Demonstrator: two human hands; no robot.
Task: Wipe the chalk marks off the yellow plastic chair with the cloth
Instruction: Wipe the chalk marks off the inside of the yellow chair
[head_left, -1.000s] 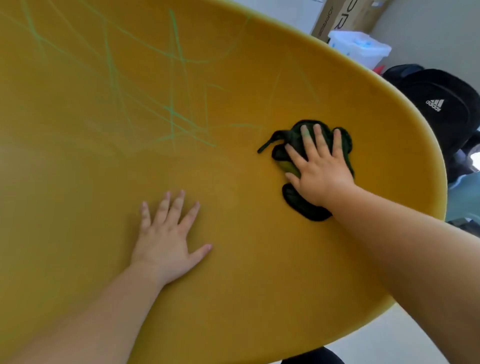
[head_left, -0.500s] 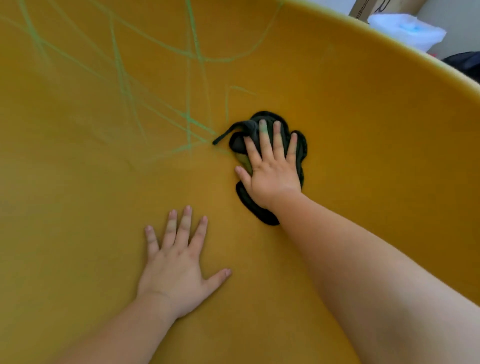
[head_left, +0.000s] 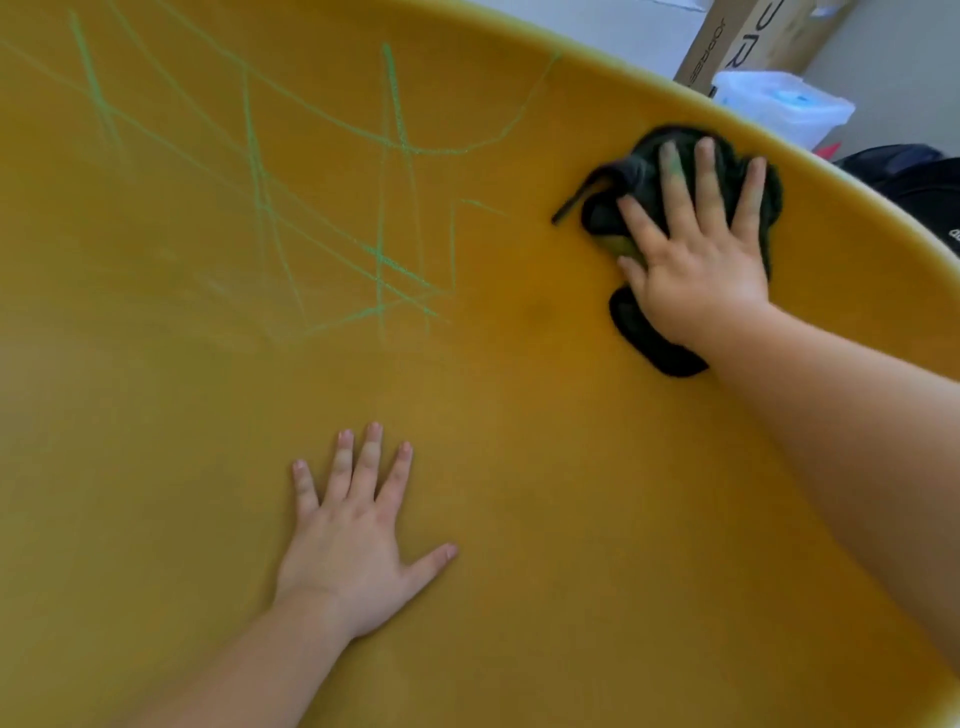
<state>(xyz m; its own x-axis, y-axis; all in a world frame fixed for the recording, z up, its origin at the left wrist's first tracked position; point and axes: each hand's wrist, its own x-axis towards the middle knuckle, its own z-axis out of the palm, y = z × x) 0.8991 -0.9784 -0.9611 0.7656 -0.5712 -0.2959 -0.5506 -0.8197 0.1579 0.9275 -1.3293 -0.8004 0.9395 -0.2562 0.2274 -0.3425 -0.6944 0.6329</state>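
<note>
The yellow plastic chair (head_left: 545, 467) fills almost the whole view. Green chalk marks (head_left: 384, 249) cross its upper left part in several long strokes. A dark bunched cloth (head_left: 644, 338) lies flat on the chair near the upper right rim. My right hand (head_left: 696, 260) presses on the cloth with fingers spread, fingertips smeared green. My left hand (head_left: 353, 540) rests flat on the bare yellow surface at the lower middle, fingers apart, holding nothing.
Beyond the chair's rim at the upper right stand a cardboard box (head_left: 753, 36) and a white plastic container (head_left: 779, 104). A black bag (head_left: 914, 182) lies at the right edge, on a pale floor.
My right hand has slid the cloth up and to the right, away from the chalk strokes and close to the rim. My left hand stays flat in place.
</note>
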